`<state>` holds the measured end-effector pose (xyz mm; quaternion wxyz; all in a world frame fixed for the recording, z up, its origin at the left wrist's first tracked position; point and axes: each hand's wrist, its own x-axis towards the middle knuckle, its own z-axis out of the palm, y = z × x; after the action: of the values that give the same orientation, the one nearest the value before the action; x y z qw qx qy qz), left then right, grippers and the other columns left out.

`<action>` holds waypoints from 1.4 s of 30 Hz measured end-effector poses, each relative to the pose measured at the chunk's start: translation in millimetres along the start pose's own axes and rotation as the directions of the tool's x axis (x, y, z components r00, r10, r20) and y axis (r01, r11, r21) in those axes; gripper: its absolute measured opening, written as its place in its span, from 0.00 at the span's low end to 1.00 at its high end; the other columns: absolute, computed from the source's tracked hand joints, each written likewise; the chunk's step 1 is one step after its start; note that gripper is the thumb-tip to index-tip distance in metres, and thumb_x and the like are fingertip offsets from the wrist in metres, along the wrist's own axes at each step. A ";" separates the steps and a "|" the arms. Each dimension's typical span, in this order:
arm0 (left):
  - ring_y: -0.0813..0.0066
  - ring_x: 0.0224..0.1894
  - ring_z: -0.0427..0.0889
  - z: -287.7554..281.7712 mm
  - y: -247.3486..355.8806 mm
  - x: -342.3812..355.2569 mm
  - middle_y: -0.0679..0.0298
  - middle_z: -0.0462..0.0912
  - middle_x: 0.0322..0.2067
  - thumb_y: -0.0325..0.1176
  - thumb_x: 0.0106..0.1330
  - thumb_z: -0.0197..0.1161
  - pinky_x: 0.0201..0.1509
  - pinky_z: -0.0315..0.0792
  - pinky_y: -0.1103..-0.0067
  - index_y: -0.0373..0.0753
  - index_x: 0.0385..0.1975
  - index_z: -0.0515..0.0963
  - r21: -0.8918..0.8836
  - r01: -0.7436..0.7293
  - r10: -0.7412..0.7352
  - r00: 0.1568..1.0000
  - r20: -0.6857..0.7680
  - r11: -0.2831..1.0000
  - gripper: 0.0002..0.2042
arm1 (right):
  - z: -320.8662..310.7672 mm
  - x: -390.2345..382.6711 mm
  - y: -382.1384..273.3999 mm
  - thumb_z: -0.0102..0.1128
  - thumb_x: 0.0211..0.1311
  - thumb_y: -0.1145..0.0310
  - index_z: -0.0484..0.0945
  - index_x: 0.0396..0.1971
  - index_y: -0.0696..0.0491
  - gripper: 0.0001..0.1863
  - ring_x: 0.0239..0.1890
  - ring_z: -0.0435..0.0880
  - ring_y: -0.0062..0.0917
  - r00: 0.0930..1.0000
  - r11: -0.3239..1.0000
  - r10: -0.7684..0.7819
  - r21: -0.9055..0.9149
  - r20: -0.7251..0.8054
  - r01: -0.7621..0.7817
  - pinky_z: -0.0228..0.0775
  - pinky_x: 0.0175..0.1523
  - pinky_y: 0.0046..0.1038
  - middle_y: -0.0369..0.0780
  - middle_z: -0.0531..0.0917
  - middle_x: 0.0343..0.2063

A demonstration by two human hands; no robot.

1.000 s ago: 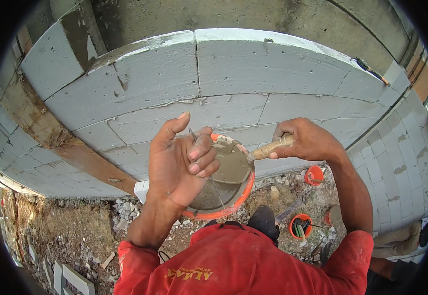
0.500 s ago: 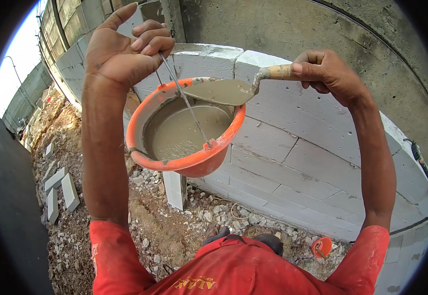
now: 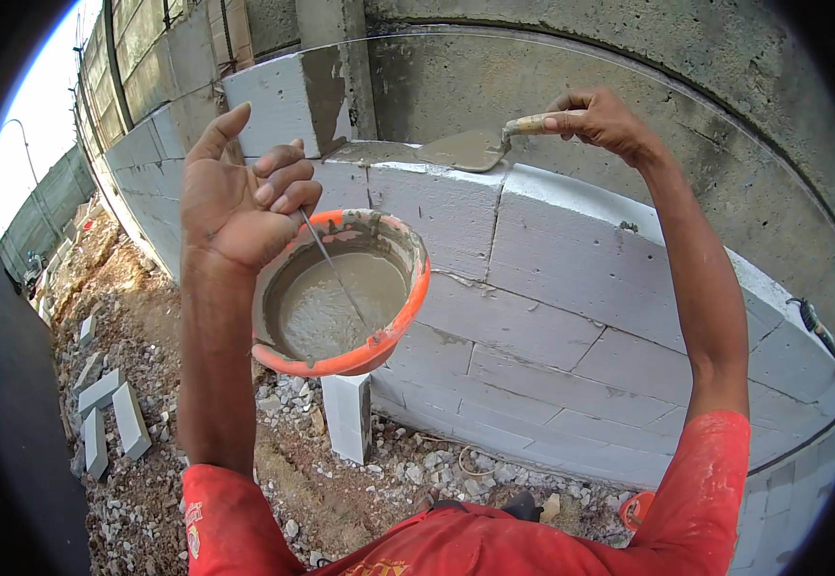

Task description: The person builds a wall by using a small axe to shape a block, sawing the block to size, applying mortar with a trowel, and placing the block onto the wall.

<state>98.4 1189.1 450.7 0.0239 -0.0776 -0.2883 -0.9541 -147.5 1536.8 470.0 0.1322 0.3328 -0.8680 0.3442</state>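
While loose blocks (image 3: 115,422) lie on rubble well to the left of the bucket (image 3: 345,363), the left hand (image 3: 245,206) is up at its upper left, fingers curled in on the wire (image 3: 331,267) and thumb raised. The bucket hangs tilted, its inside showing grey mortar (image 3: 336,302); half a second ago the trowel's blade lay across its right rim, and now the two are apart. Behind the bucket runs the wall (image 3: 552,221), with a raised block (image 3: 269,101) on top, up and left of the rim.

Up and right of the bucket, the trowel (image 3: 465,151) is at the wall's top edge, mortar spread on its blade; whether it touches I cannot tell. Its tip points left, toward the raised block, with a short stretch of edge between; its long axis runs roughly along the wall, grip to the right. The right hand (image 3: 595,125), farther right of the bucket, is closed around that grip. Past it the pale edge runs on to a brush-like tool (image 3: 823,334), with concrete (image 3: 705,106) bounding the space behind.
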 end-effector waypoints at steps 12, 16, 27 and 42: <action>0.78 0.12 0.60 -148.0 -63.4 -33.0 0.69 0.64 0.14 0.51 0.66 0.61 0.18 0.54 0.79 0.28 0.37 0.70 -0.117 0.052 -0.080 0.967 -0.241 0.992 0.25 | -16.0 -85.3 -12.0 0.75 0.54 0.53 0.85 0.48 0.52 0.25 0.42 0.84 0.28 0.988 0.945 -0.084 -0.325 -0.127 0.038 0.74 0.47 0.33 0.39 0.87 0.39; 0.77 0.11 0.61 -173.9 -91.1 -45.1 0.70 0.65 0.13 0.53 0.65 0.61 0.18 0.56 0.79 0.30 0.32 0.73 -0.188 0.092 -0.151 0.932 -0.330 0.978 0.25 | -25.6 -119.3 -12.0 0.76 0.53 0.55 0.85 0.48 0.49 0.23 0.43 0.83 0.25 0.984 0.948 -0.052 -0.317 -0.171 -0.005 0.76 0.48 0.30 0.36 0.86 0.40; 0.78 0.10 0.58 -224.8 -138.0 -68.4 0.74 0.61 0.10 0.55 0.62 0.62 0.18 0.53 0.77 0.36 0.25 0.73 -0.188 0.108 -0.190 0.845 -0.500 0.976 0.24 | -34.4 -167.5 -0.1 0.75 0.54 0.60 0.85 0.49 0.48 0.21 0.39 0.81 0.24 0.939 0.924 -0.180 -0.377 -0.294 0.059 0.77 0.47 0.30 0.34 0.83 0.38; 0.79 0.11 0.56 -249.0 -174.7 -75.2 0.74 0.58 0.10 0.56 0.58 0.64 0.18 0.50 0.78 0.34 0.27 0.73 -0.238 0.175 -0.279 0.802 -0.528 0.955 0.25 | 2.3 -143.0 -15.8 0.74 0.57 0.62 0.84 0.51 0.46 0.21 0.43 0.82 0.24 0.954 0.923 -0.176 -0.378 -0.241 0.075 0.77 0.48 0.29 0.34 0.83 0.39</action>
<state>123.4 1196.6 138.5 -0.0150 0.2367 -0.1900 -0.9527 -30.7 1596.3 410.7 0.3310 0.3076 -0.8671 0.2099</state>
